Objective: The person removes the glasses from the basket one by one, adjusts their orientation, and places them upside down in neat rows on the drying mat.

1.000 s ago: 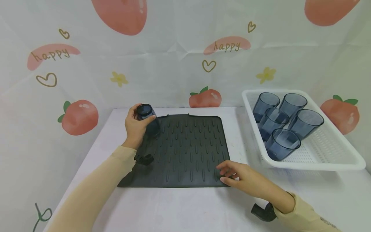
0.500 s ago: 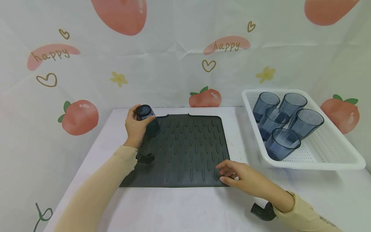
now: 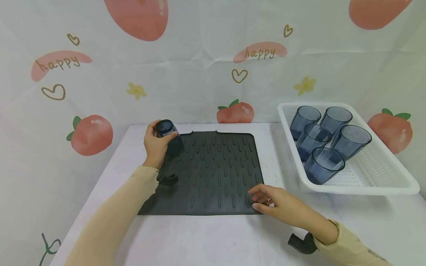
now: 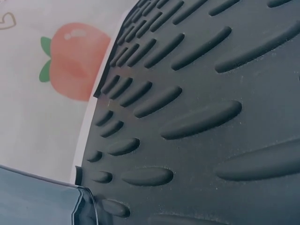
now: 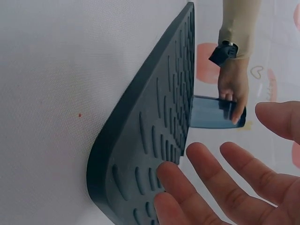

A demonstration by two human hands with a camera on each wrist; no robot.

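Observation:
My left hand (image 3: 155, 146) grips a blue tinted glass (image 3: 175, 146) near its base, thumb on one side and fingers on the other. The glass stands upside down at the far left corner of a dark ridged drying mat (image 3: 213, 173). In the right wrist view, the rim of the glass (image 5: 208, 112) meets the mat's surface. Only a strip of the glass (image 4: 42, 201) shows in the left wrist view, and the hand itself is out of that frame. My right hand (image 3: 277, 203) hovers at the mat's near right corner, fingers loosely bent and holding nothing.
A white perforated plastic basket (image 3: 366, 191) stands on the right of the white table (image 3: 199, 240). Several blue glasses (image 3: 324, 166) lean inside it, mouths up. Behind the table hangs a white cloth (image 3: 186, 96) printed with fruit, hearts and flowers.
My left forearm has shifted slightly to the right, while the hand stays on the glass. The glass, my right hand and the basket look unchanged.

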